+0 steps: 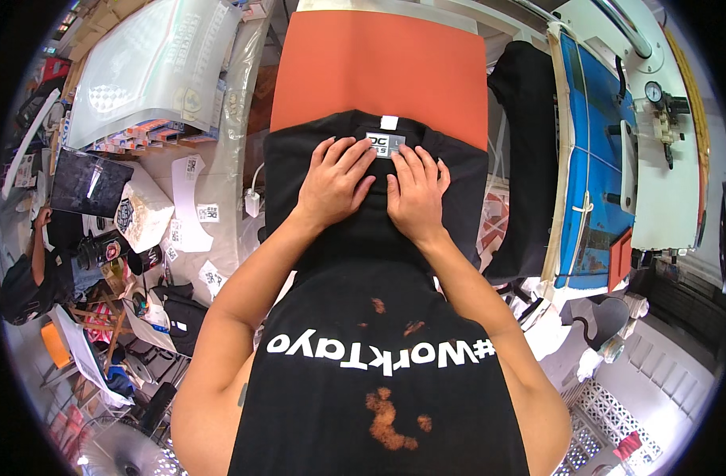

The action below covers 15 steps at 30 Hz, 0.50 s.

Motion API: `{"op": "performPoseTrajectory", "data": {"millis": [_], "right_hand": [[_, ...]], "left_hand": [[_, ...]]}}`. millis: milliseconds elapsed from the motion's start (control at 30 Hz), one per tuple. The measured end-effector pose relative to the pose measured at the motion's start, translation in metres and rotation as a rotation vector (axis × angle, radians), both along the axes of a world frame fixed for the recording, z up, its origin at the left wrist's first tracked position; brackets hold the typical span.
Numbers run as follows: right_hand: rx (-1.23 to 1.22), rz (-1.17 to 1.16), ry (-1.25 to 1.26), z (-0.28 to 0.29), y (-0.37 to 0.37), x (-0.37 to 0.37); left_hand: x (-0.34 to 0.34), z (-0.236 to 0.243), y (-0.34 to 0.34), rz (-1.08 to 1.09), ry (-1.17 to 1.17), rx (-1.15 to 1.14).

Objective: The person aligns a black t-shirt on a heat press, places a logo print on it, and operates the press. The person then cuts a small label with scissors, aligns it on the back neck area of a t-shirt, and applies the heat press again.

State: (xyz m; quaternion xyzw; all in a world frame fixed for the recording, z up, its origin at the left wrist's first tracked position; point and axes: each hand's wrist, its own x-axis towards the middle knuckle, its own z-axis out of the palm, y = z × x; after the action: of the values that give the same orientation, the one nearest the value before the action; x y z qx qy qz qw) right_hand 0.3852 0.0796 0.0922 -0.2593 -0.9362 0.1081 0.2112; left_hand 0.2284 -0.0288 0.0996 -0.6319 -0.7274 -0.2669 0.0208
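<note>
"Where's the black shirt [467, 170]?"
"Spread over the near end of the orange board [379, 67], its collar lying toward the far end."
"And the left hand [336, 182]?"
"Open, palm down, fingers loosely bent, resting on the shirt rather than gripping; the fingertips reach the left edge of the printed label [385, 143]."
"The right hand [417, 190]?"
"Also open and palm down, fingers slightly spread, at the label's right edge, just below the small white tag [388, 123]."

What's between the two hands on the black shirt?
The head view shows a small printed patch between the left hand and right hand, with bare black shirt below it.
</note>
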Motion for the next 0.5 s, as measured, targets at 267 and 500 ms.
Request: {"op": "performPoseTrajectory", "data": {"millis": [267,500], "right_hand": [[-0.017,-0.018,0.024,0.0017,0.0005,-0.0004],[-0.001,-0.026,0.057,0.0039,0.0004,-0.0027]], "left_hand": [[-0.0004,0.0,0.0003,-0.007,0.011,0.017],[-0.0002,-0.0017,0.0042,0.02,0.01,0.07]]}}
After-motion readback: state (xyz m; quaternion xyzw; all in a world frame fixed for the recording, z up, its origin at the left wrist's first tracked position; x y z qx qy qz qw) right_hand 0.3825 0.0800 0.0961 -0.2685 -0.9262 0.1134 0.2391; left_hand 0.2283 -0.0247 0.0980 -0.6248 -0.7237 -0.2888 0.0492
